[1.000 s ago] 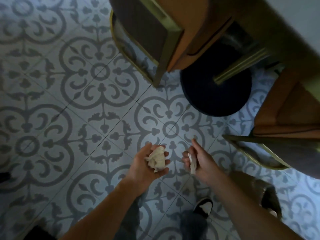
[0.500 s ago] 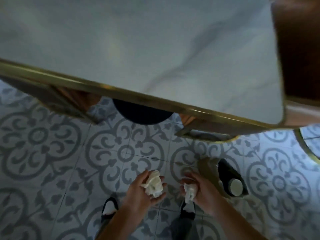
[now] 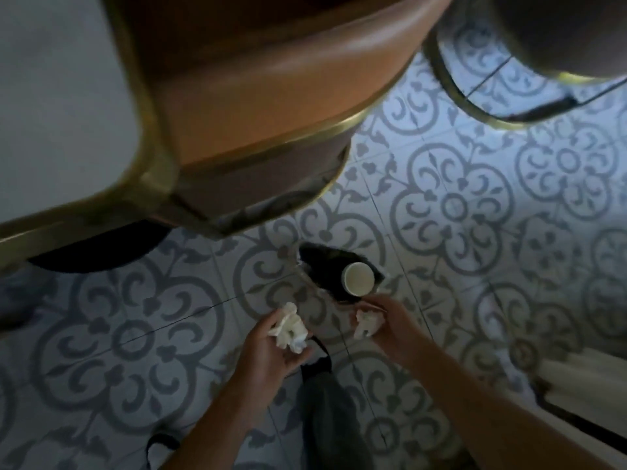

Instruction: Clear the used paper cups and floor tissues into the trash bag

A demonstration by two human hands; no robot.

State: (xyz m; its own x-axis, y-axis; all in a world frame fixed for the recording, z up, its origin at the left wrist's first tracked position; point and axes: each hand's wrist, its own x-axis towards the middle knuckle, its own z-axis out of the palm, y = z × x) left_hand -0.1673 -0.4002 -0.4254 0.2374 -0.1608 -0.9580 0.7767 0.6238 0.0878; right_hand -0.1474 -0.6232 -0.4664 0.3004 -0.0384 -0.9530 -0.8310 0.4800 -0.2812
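1. Carrying two crumpled wads toward the trash bag: my left hand has its fingers curled under the left tissue, and my right hand pinches the right tissue between thumb and fingertips.
2. The bag lies on the patterned floor at 12 o'clock from both hands, its dark mouth open toward me; a paper cup sits inside, near the 3 o'clock edge of the opening.
3. Orientation: the cup's rim faces up at the camera, so I judge its long axis runs nearly along my line of sight. The bag's mouth stretches from 10 o'clock to 4 o'clock. Both wads are too rumpled to show any axis.
4. Doing it well, as I judge it: bring each hand over the dark opening before loosening the fingers, right hand first since it is just beside the rim, and release low so the light paper does not drift onto the tiles.
5. A chair overhangs at 11 o'clock.
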